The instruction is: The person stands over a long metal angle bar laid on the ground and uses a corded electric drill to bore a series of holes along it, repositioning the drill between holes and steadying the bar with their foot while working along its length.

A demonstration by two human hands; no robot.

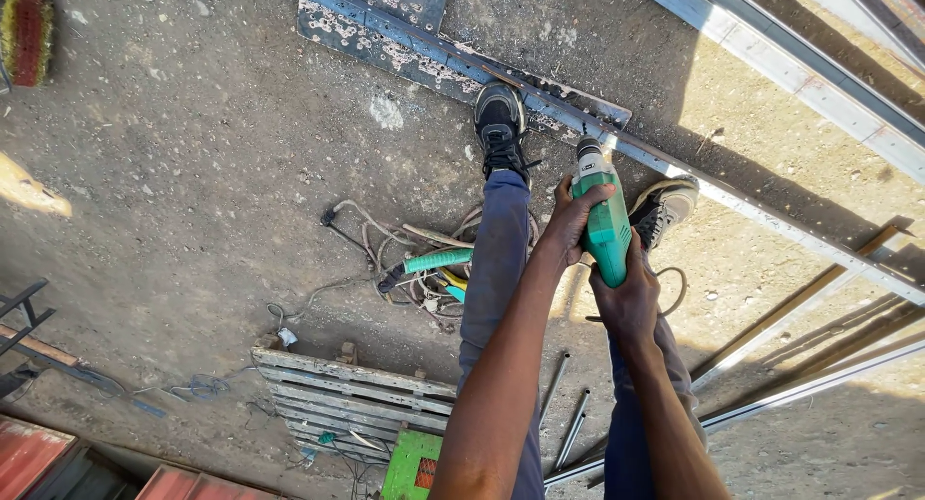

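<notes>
Here, both hands grip a green power drill (607,225) pointing down at a long steel angle bar (732,199) on the dirt floor: left hand (570,219) fingers wrapped around its body, right hand (626,302) closed on its handle.

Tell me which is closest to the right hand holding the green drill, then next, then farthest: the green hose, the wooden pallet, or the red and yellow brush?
Measured from the right hand on the green drill, in the head view:
1. Green hose, to the hand's left among tangled cables.
2. Wooden pallet, lower left on the ground.
3. Red and yellow brush, far off in the top left corner.
</notes>
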